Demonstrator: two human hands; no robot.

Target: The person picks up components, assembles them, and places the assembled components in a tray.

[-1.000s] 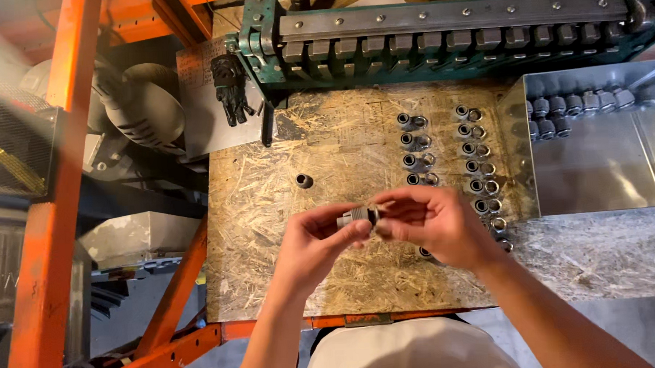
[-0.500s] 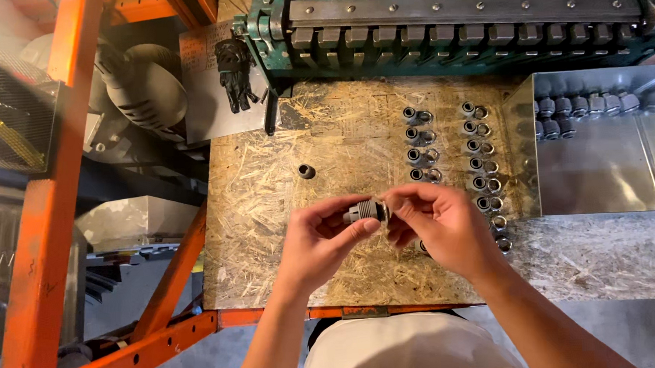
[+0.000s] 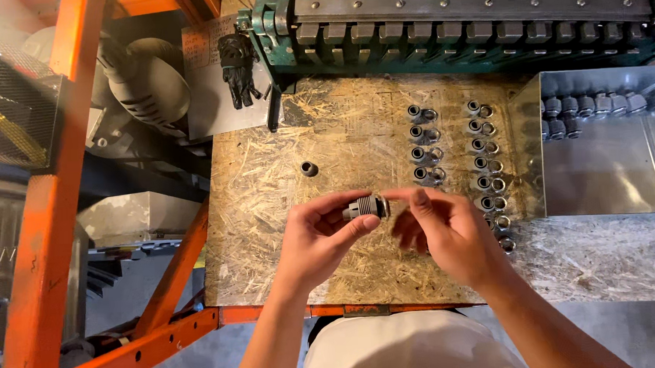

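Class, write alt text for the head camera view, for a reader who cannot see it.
Over a chipboard bench, the left hand and right hand together hold a small grey threaded fitting. Two columns of similar fittings stand behind them, one loose ring to the left, and a metal tray to the right.

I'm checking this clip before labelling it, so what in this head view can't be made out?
- Small grey fitting: partly covered by the fingers of the left hand and right hand, so the grip is unclear.
- Right fingertips: blurred.
- Rows of fittings: lower end hidden behind the right hand.
- Parts in the metal tray: too small and shadowed.
- Green machine: cut off by the top edge.
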